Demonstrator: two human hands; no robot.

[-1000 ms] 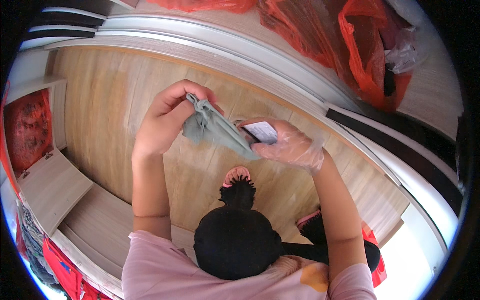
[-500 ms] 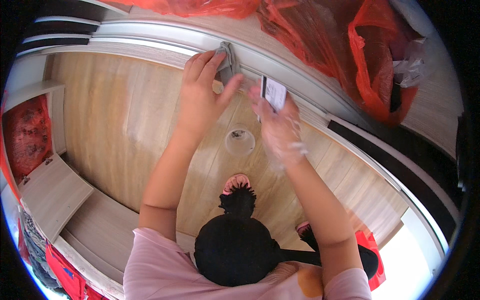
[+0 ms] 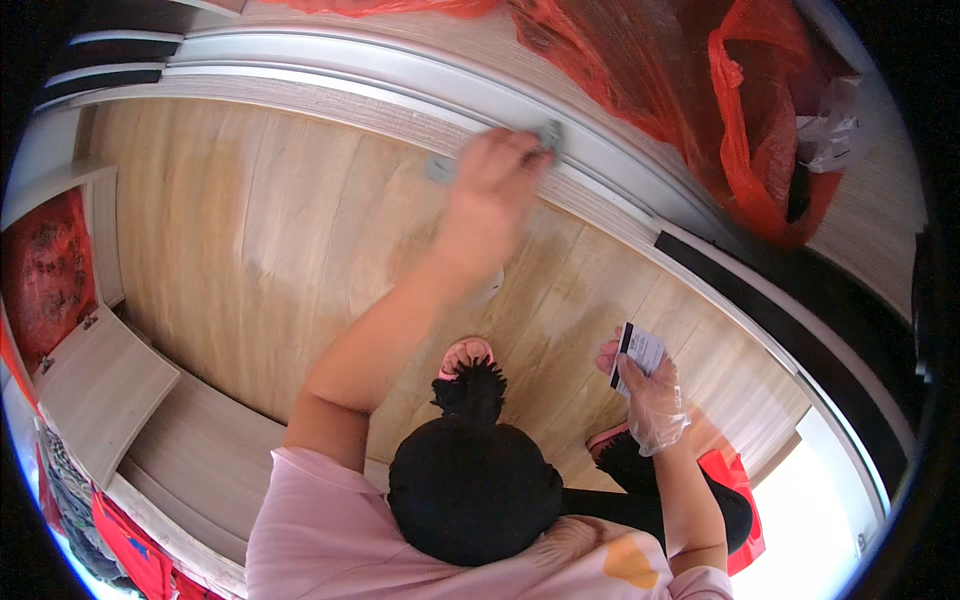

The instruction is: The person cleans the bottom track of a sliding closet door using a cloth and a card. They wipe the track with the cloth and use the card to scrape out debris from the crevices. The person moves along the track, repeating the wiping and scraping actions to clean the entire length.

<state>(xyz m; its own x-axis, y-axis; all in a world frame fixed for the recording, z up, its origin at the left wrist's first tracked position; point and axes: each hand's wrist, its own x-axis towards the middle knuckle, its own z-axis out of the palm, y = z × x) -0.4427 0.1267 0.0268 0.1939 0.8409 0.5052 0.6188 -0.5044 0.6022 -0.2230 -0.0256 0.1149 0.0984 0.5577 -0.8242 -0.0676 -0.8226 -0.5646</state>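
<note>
My left hand [image 3: 492, 180] is stretched far forward and presses a grey cloth [image 3: 548, 135] against the pale ledge beside the white sliding-door track [image 3: 400, 75]; the hand is motion-blurred. My right hand [image 3: 648, 392], in a thin clear plastic glove, is held low on the right and grips a small white card with a dark edge [image 3: 636, 352]. The wooden floor [image 3: 250, 230] lies below both hands.
Red plastic bags [image 3: 740, 90] sit beyond the track at the top right. A wooden step and open cupboard door [image 3: 95, 385] are at the lower left, with red items [image 3: 40, 275] on the far left. A foot in a pink sandal [image 3: 466, 352] stands on the floor.
My left hand has carried the grey cloth from in front of me up to the ledge by the track. My right hand has dropped down and to the right with the card.
</note>
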